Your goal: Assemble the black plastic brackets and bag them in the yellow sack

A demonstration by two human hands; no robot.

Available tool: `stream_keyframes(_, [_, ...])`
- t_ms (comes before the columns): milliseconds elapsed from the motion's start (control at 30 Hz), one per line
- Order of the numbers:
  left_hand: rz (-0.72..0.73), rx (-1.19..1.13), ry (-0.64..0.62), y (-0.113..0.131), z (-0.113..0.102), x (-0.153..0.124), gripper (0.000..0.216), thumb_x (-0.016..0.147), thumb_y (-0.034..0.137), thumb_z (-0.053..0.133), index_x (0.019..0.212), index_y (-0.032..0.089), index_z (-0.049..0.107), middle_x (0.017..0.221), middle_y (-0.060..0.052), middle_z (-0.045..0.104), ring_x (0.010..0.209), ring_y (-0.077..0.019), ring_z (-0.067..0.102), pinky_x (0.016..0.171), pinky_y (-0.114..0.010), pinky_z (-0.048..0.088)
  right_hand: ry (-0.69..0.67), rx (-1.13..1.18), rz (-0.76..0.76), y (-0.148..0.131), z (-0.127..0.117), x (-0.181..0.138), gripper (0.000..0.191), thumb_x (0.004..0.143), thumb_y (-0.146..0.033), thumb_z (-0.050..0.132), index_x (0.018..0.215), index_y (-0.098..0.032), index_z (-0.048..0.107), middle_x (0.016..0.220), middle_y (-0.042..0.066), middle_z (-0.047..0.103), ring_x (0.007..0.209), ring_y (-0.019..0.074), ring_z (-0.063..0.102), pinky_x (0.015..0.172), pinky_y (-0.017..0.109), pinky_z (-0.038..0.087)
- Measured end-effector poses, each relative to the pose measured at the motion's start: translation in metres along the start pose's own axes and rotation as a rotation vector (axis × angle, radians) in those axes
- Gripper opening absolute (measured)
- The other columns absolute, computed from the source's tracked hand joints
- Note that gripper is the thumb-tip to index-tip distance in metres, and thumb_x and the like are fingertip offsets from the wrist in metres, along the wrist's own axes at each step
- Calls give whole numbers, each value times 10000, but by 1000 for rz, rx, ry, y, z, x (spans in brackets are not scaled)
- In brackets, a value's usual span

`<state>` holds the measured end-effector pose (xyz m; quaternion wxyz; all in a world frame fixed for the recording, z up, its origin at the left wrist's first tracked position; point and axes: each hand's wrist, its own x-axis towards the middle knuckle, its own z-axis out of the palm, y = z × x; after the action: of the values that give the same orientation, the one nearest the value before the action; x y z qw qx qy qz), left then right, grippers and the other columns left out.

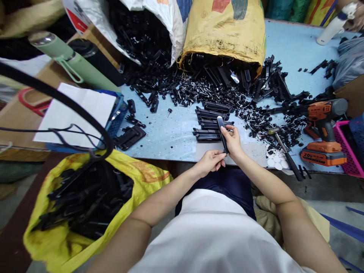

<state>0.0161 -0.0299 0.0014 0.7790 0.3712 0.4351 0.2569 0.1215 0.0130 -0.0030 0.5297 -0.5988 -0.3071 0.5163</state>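
Note:
A long black plastic bar (221, 131) stands tilted over the table's near edge. My right hand (233, 142) is wrapped round its middle. My left hand (209, 162) pinches its lower end from below. Just behind the bar lies a neat stack of similar black bars (209, 117). Beyond them spreads a heap of small black screws and clips (199, 93).
An orange cordless drill (322, 131) and a hammer (284, 151) lie at the right on the blue table (170, 132). Two sacks (227, 30) spill black parts at the back. A yellow bag of parts (85, 197) sits low at the left. A green flask (68, 60) lies at the left.

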Motion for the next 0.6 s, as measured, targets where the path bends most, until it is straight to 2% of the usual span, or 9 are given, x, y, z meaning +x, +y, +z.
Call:
stream_keyframes(133, [-16,52,5,4,-1,3,309,825,409,492,694,130,510,484,15,568,276,-45,398,279,-163,209,-12,-4,3,-1,2,1,493,595,-530,663,901,-209,447,600,-84,439,582,90,459,558,233,346])
stream_keyframes(433, [117,231,53,0,-1,1,316,854,286,442,582,132,492,472,40,526,284,-12,364,326,-147,235,-30,8,1,2,1,4,472,600,-506,666,895,-208,451,616,-79,466,625,95,497,592,228,376])
stream_keyframes(600, [-10,56,-2,2,-2,3,297,858,335,443,660,124,511,474,27,528,273,-29,365,294,-153,202,-18,-13,67,4,2,7,442,603,-495,670,863,-201,467,591,-80,472,557,85,472,518,214,354])
